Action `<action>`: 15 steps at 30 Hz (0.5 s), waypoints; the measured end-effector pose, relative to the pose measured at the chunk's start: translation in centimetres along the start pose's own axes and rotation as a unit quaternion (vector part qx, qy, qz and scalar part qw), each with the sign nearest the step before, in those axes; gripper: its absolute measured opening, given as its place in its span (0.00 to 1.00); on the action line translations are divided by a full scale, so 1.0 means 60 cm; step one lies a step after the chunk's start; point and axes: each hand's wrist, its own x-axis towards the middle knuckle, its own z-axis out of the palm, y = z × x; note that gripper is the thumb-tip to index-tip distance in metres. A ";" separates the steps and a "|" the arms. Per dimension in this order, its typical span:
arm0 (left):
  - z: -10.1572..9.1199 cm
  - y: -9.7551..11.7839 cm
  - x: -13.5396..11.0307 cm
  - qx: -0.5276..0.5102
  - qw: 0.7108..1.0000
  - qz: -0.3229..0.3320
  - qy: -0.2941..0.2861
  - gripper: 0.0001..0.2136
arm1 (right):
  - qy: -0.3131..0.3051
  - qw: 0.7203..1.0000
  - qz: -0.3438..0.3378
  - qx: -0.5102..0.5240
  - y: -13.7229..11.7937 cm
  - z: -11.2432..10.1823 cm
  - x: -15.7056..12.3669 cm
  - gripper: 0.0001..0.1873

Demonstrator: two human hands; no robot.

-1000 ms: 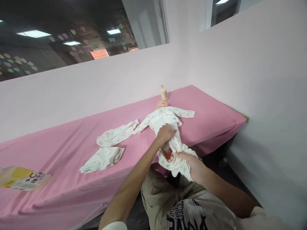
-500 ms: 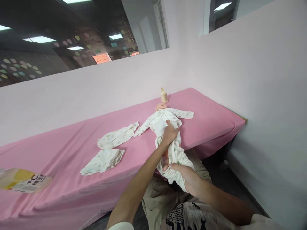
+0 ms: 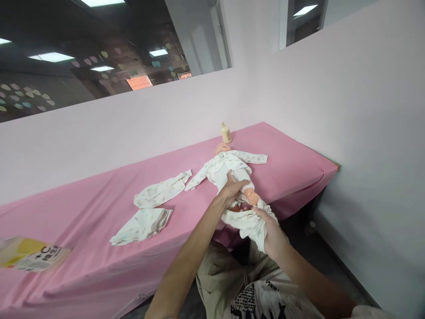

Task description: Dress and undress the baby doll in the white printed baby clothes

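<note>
A baby doll (image 3: 250, 195) lies on its back, head toward the wall, in a white patterned top (image 3: 210, 168) and a white undergarment. My left hand (image 3: 232, 188) rests across its lower body and grips it at the hip, thumb and forefinger apart; its other fingers are partly hidden. Closer to me, my right hand (image 3: 270, 226) is closed on the bunched waist of white patterned baby pants (image 3: 247, 221). These pants are around the doll's lower legs, with one knee bare above the cloth.
A pink sheet (image 3: 292, 164) covers the table against the walls. A pump bottle (image 3: 226, 134) stands behind the doll's head. To the left lie a spread patterned garment (image 3: 161, 189), a folded cloth (image 3: 142, 225) and a large yellow-and-clear package (image 3: 33, 254).
My right hand has drawn the pants away from the doll's hips and to the right, baring a knee. My left hand has shifted slightly on the doll's hip.
</note>
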 end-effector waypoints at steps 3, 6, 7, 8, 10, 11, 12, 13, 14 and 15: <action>-0.008 -0.006 -0.014 0.100 0.994 0.039 0.001 0.48 | 0.018 0.999 -0.034 0.000 -0.027 -0.003 0.001 0.21; -0.009 -0.008 -0.027 0.163 0.985 0.051 -0.024 0.44 | 0.025 0.999 -0.039 0.004 -0.037 -0.007 0.000 0.20; -0.007 -0.009 -0.031 0.185 0.981 0.055 -0.030 0.43 | 0.026 0.999 -0.032 0.005 -0.038 -0.006 0.000 0.19; -0.004 -0.009 -0.035 0.210 0.975 0.064 -0.030 0.41 | 0.024 0.999 -0.023 0.006 -0.037 -0.005 0.001 0.17; 0.004 -0.009 -0.040 0.265 0.959 0.096 -0.018 0.39 | 0.018 1.000 -0.004 -0.001 -0.033 -0.001 0.005 0.16; 0.007 -0.009 -0.041 0.290 0.951 0.111 -0.011 0.39 | 0.016 1.000 0.002 -0.008 -0.031 0.002 0.009 0.15; 0.011 -0.009 -0.041 0.308 0.944 0.120 -0.005 0.38 | 0.016 1.000 0.003 -0.019 -0.028 0.005 0.014 0.15; 0.013 -0.008 -0.041 0.320 0.940 0.120 0.000 0.36 | 0.017 0.999 0.000 -0.032 -0.026 0.008 0.020 0.16; 0.013 -0.007 -0.041 0.323 0.940 0.113 0.004 0.33 | 0.019 0.999 -0.007 -0.047 -0.025 0.010 0.026 0.16; 0.012 -0.006 -0.043 0.319 0.942 0.100 0.008 0.29 | 0.021 0.998 -0.017 -0.062 -0.024 0.012 0.033 0.17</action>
